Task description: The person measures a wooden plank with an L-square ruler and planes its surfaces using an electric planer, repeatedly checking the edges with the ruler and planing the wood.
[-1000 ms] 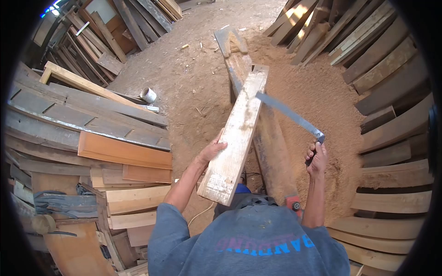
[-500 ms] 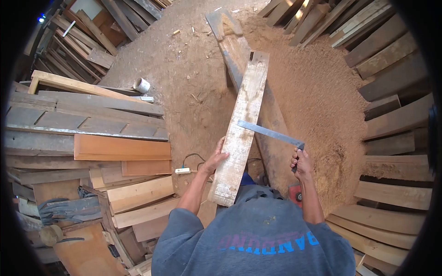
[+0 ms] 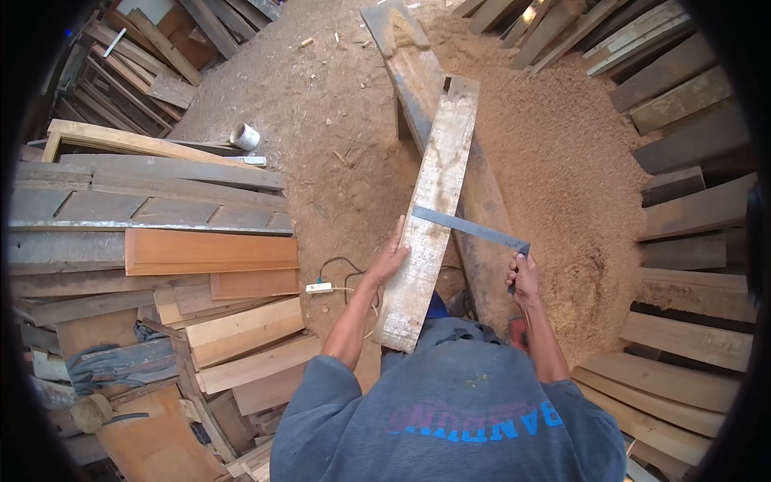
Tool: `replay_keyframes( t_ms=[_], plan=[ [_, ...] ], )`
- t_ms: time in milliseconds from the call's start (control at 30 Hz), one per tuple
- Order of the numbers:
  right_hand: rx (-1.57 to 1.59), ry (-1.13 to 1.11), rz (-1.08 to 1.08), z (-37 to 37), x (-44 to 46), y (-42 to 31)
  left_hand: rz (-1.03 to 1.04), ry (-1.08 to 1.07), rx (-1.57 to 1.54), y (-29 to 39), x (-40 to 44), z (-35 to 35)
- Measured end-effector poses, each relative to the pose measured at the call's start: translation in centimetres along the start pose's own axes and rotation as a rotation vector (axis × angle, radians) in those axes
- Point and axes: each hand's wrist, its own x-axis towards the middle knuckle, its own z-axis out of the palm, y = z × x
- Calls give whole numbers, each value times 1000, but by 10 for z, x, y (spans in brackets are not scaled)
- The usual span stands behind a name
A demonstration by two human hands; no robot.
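A long, pale, weathered board (image 3: 434,181) slants up from my lap over a worn wooden bench (image 3: 488,201), a notch at its far end. My left hand (image 3: 391,259) is closed around the board's left edge, partly hidden beneath it. In my right hand (image 3: 525,277), off the board's right side, is the dark handle of a carpenter's square (image 3: 470,226). Its grey metal blade lies across the board's face and reaches close to the left edge.
Stacked planks (image 3: 241,331) and an orange-brown panel (image 3: 210,252) fill the left side. More boards (image 3: 691,337) line the right. A white cup (image 3: 244,136) and a white power strip (image 3: 318,287) with cables sit on the ground. Sawdust (image 3: 570,209) covers the floor beyond the bench. A red tool (image 3: 518,332) is partly hidden by my right side.
The board has shifted slightly up and right in view. My left hand is a little farther up its edge, and the square still lies across it.
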Motion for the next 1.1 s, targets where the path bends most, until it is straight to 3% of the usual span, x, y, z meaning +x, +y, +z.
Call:
replay_keyframes(
  t_ms=[333,733,1100],
  plan=[
    [-100,69,3,9,6,13,-39,-46,46,6,7,-7],
    [-186,136,18,14,6,7,-92,-95,-114,13,10,-12],
    [-256,166,51,15,14,10,-130,-92,-3,24,15,-14]
  ],
)
